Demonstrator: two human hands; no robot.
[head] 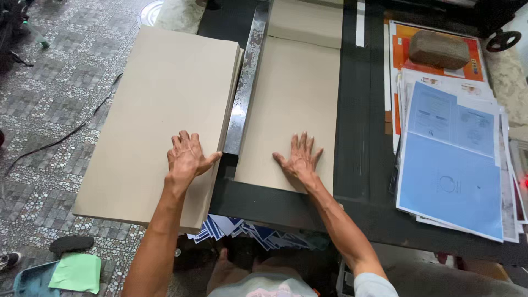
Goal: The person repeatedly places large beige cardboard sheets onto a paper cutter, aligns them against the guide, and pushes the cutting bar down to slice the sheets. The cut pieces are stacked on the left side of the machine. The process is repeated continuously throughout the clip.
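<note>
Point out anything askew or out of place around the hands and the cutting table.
The stack of tan boards under the left hand hangs off the black table, angled against the metal bar. Blue-and-white offcuts lie heaped below. A stone weighs down printed sheets.

Two flat tan cardboard sheets [165, 104] [297, 104]
</note>
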